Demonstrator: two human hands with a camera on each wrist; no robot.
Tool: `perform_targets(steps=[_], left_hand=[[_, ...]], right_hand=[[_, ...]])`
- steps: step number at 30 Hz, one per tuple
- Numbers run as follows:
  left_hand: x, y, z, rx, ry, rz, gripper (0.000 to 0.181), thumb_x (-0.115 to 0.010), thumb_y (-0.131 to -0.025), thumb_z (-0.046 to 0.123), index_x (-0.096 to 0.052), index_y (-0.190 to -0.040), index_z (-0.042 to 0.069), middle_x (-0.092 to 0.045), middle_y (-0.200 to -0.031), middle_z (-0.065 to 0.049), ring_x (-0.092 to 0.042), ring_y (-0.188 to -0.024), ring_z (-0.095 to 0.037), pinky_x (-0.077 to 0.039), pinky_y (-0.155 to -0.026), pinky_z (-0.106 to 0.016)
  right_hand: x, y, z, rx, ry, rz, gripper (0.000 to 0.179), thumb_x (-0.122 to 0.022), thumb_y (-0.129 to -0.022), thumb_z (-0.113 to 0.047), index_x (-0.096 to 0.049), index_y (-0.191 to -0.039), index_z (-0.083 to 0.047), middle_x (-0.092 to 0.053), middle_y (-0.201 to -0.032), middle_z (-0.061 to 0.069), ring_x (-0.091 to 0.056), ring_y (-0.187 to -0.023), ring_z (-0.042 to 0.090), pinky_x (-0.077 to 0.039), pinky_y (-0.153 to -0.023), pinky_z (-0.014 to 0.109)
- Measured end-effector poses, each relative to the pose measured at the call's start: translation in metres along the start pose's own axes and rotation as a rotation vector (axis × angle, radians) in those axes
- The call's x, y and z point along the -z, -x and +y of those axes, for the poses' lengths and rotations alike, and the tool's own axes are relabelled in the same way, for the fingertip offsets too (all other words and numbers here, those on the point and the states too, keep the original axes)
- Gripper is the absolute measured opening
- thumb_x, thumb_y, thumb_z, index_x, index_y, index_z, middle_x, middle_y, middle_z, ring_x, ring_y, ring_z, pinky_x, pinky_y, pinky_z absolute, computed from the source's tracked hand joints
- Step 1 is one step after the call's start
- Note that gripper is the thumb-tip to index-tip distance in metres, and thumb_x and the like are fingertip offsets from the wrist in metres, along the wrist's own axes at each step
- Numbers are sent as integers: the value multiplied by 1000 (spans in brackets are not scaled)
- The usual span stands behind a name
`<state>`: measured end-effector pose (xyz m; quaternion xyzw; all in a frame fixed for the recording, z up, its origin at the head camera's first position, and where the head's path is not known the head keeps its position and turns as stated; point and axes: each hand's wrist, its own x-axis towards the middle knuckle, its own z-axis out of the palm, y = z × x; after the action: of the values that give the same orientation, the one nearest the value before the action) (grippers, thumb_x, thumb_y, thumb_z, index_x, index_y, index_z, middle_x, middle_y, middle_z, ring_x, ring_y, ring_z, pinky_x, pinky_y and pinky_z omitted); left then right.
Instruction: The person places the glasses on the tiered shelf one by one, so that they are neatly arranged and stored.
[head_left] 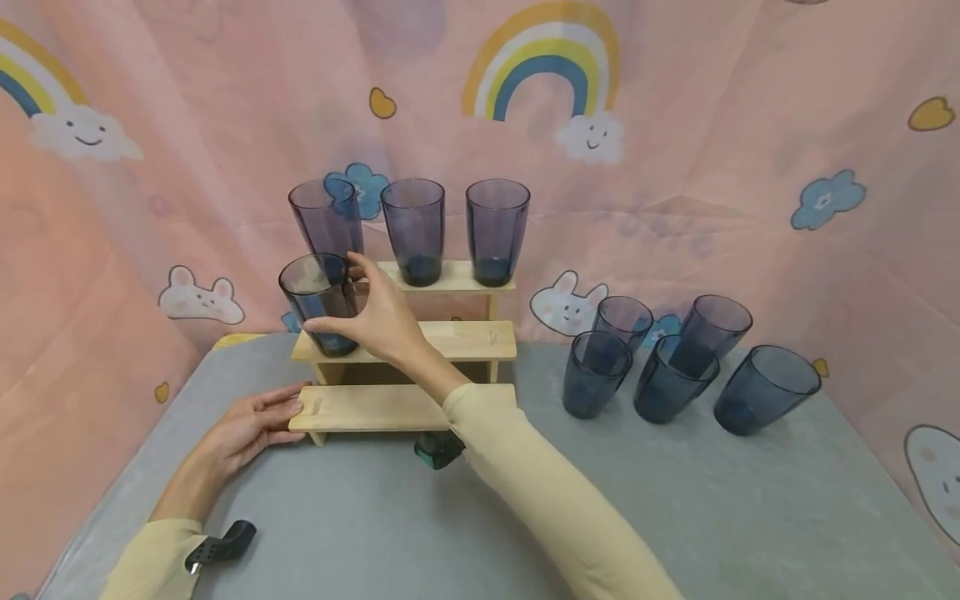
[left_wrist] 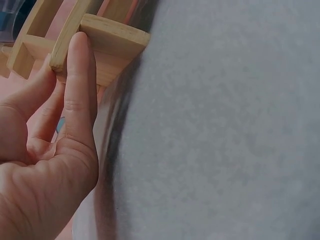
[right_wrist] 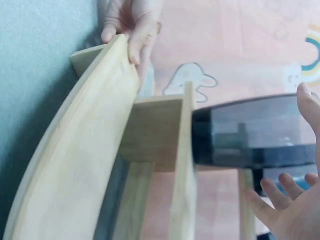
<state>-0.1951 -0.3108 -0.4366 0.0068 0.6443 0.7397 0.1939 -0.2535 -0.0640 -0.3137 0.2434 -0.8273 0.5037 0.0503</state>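
A dark tinted glass [head_left: 318,292] stands upright at the left end of the wooden rack's middle step [head_left: 420,342]. Around this glass is my right hand [head_left: 378,321], thumb in front and fingers spread on the far side. The right wrist view shows those fingers [right_wrist: 280,200] splayed, with a gap between them and the glass [right_wrist: 225,132]. Low on the left, my left hand [head_left: 251,425] pinches the end of the rack's bottom step [head_left: 397,408] between thumb and fingers. Three purplish glasses [head_left: 414,233] line the top step, the left one partly hidden.
Several bluish glasses [head_left: 677,379] stand grouped in two rows on the grey tabletop [head_left: 675,508], right of the rack. A pink patterned curtain [head_left: 690,150] hangs behind and at the sides. Dark wrist straps [head_left: 221,546] sit on both sleeves.
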Motion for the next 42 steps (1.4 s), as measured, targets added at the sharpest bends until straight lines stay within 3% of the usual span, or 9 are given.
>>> perform_targets(steps=[7, 11, 16, 20, 31, 38, 42], left_hand=[[1, 1, 0, 4, 0, 25, 72, -56, -101, 8, -9, -152, -10, -60, -115, 4, -66, -100, -17, -59, -83, -33], [0, 1, -1, -10, 8, 13, 70, -56, -100, 7, -11, -152, -10, -60, -116, 4, -66, -101, -17, -59, -83, -34], [-3, 0, -4, -30, 44, -23, 69, -53, -101, 4, -8, -151, -12, -61, -115, 4, -66, -101, -18, -60, -83, -33], [-2, 1, -5, -23, 48, -3, 70, -53, -101, 4, -7, -151, -11, -60, -115, 6, -65, -102, -16, -60, -83, -33], [2, 1, -6, -22, 45, -16, 71, -52, -102, 5, -5, -152, -10, -59, -117, 8, -65, -103, -15, -60, -83, -34], [1, 1, -4, -8, 41, 10, 72, -54, -101, 7, -7, -153, -9, -57, -116, 4, -65, -101, -16, -60, -83, -33], [1, -1, -4, -11, 30, 12, 66, -55, -100, 6, -18, -154, -4, -58, -118, 4, -65, -102, -17, -60, -84, -34]], right_hand=[[33, 17, 0, -35, -91, -148, 102, -81, -80, -41, -16, -158, -26, -39, -151, 3, -46, -133, 21, -50, -102, 43], [55, 34, 4, 12, -94, -201, 97, -81, -82, -32, -21, -157, -21, -40, -151, 5, -44, -135, 23, -53, -99, 39], [84, 57, 18, 44, -6, -245, 87, -80, -84, -29, -31, -154, -15, -41, -150, 6, -47, -131, 24, -53, -98, 36], [106, 70, 34, 64, 12, -264, 79, -80, -84, -25, -39, -150, -14, -48, -145, 6, -53, -126, 25, -53, -98, 40], [168, 107, 66, 28, 68, -195, 71, -78, -86, -22, -44, -147, -12, -48, -145, 9, -54, -124, 28, -51, -100, 47], [204, 132, 81, 32, 209, -110, 71, -77, -87, -19, -42, -148, -9, -49, -143, 16, -59, -117, 36, -54, -94, 52], [234, 149, 78, 12, 274, -69, 72, -77, -86, -16, -41, -149, -11, -51, -138, 20, -60, -114, 40, -54, -92, 55]])
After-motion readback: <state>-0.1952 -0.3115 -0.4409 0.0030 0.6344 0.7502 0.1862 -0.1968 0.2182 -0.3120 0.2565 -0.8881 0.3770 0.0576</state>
